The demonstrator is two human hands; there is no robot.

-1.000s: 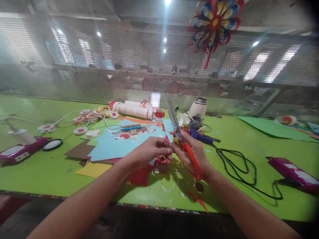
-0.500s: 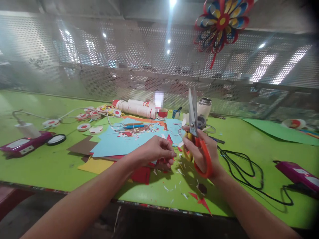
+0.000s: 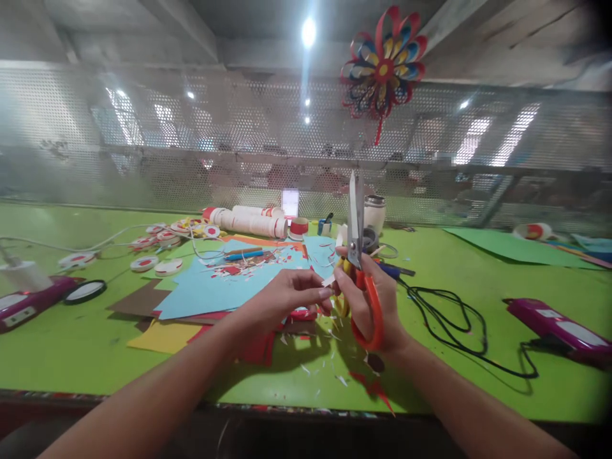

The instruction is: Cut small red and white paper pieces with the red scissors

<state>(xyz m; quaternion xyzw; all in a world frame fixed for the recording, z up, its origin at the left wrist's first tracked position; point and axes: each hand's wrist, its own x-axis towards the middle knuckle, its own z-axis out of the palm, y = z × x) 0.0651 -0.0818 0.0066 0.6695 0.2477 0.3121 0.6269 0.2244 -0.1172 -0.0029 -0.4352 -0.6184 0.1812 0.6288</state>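
Observation:
My right hand (image 3: 370,299) grips orange-handled scissors (image 3: 357,255), blades closed and pointing straight up. My left hand (image 3: 282,299) pinches a small white paper scrap (image 3: 329,280) at its fingertips, which meet the right hand's fingers by the scissor pivot. Both hands hover over the green table (image 3: 71,338). Just behind them lie a light blue paper sheet (image 3: 215,284) and red paper (image 3: 261,347), with paper snippets (image 3: 342,379) scattered below.
White rolls (image 3: 248,222), red-and-white discs (image 3: 155,252) and a white cable lie at the back left. A black cord (image 3: 454,319) runs to a magenta device (image 3: 557,322) at right; another magenta device (image 3: 29,303) sits at left. A paper pinwheel (image 3: 382,67) hangs above the mesh wall.
The scissors have swung from a left-leaning tilt to upright. My right hand shifted slightly, then came back against the left fingertips. The view tilted up a little.

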